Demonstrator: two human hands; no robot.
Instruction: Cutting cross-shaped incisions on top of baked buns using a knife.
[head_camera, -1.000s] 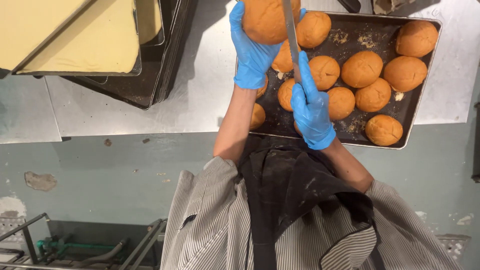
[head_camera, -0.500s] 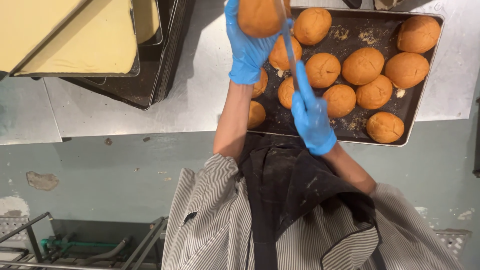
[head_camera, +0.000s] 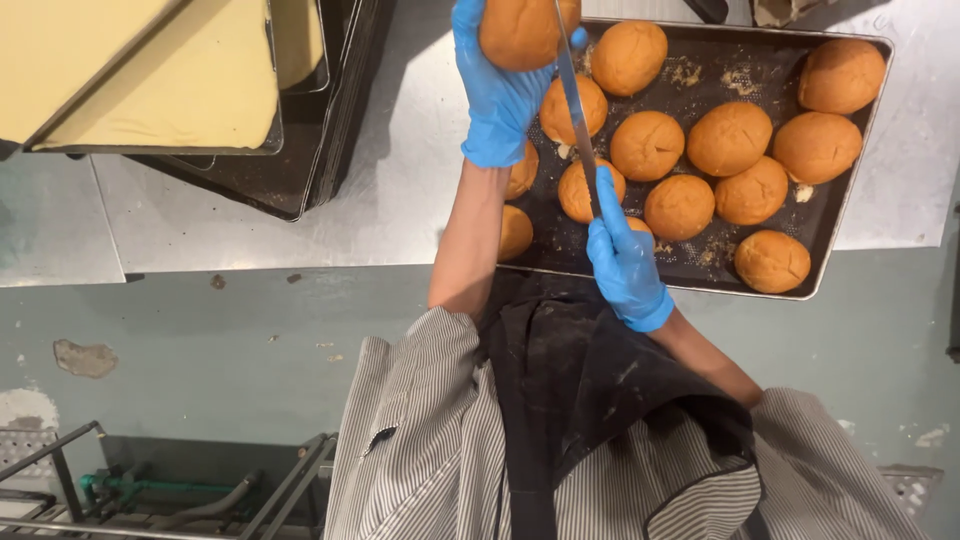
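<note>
My left hand (head_camera: 497, 95), in a blue glove, holds a round golden-brown bun (head_camera: 520, 30) up over the left end of a dark baking tray (head_camera: 850, 170). My right hand (head_camera: 625, 268), also gloved in blue, grips the handle of a long knife (head_camera: 575, 110). Its thin blade runs up past the bun's right side and seems to cut into it. Several more buns (head_camera: 730, 138) lie in rows on the tray, with crumbs between them.
The tray rests on a steel worktop (head_camera: 400, 200). At the left stand stacked dark trays (head_camera: 330, 120), the top one holding a pale yellow slab (head_camera: 150, 80). I wear a striped shirt and dark apron (head_camera: 580, 420). Below are a grey-green floor and metal racks (head_camera: 150, 490).
My right hand has drawn back toward my body, pulling the knife blade along the bun. My left hand has kept the bun nearly still.
</note>
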